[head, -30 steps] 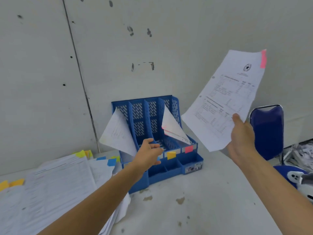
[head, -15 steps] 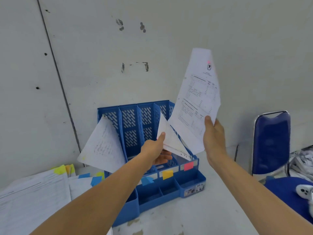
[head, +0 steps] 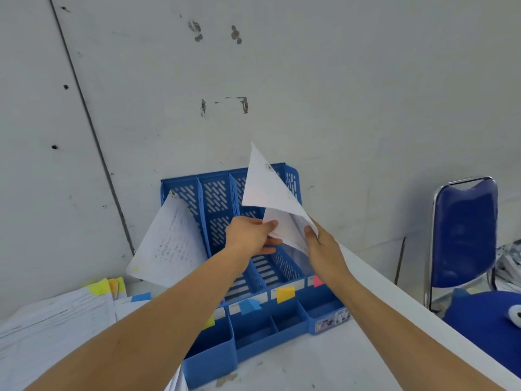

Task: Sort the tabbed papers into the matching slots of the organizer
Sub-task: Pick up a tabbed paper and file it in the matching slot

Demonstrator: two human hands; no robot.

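Observation:
A blue organizer (head: 217, 210) with several upright slots stands against the wall, its front labels tabbed yellow-green, blue, orange and pink (head: 318, 281). My right hand (head: 320, 244) holds a printed sheet (head: 267, 187) by its lower edge over the rightmost slot, above the pink label. My left hand (head: 249, 235) pinches the papers (head: 284, 230) standing in that slot, next to the new sheet. Another sheet (head: 169, 244) leans out of the leftmost slot.
A pile of tabbed papers (head: 56, 320) lies on the white table (head: 324, 362) at the left. A blue chair (head: 465, 232) stands beyond the table's right edge, with a white object (head: 516, 314) on its seat. The grey wall is right behind the organizer.
My right hand has brought the sheet down and leftward from high at the right to the rightmost slot. My left hand has risen from the organizer's front to the papers in that slot.

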